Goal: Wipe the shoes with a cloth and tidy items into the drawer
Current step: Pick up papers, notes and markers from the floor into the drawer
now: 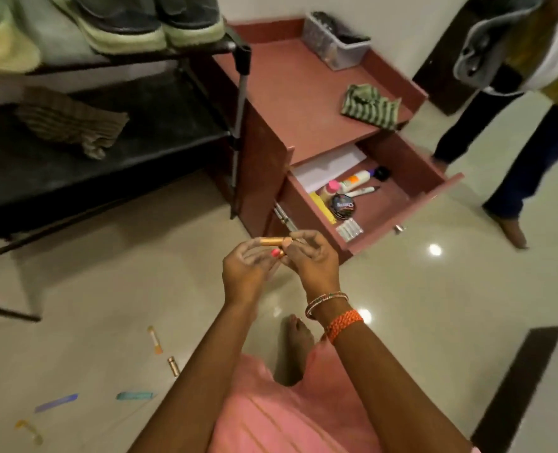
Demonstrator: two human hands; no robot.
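Warm indoor light glares in spots off the glossy floor (434, 289); edges blur and bend.

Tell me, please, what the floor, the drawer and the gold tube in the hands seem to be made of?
Floor: polished tile, likely; it mirrors the lights.
Drawer: reddish matte board, probably laminate; flat, even colour.
Gold tube: metal or metallised plastic, going by its sheen; I cannot tell which.

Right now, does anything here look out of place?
Yes. Several small items lie scattered on the floor: a gold tube, an orange stick, a teal strip and a blue strip, while the drawer stands open.
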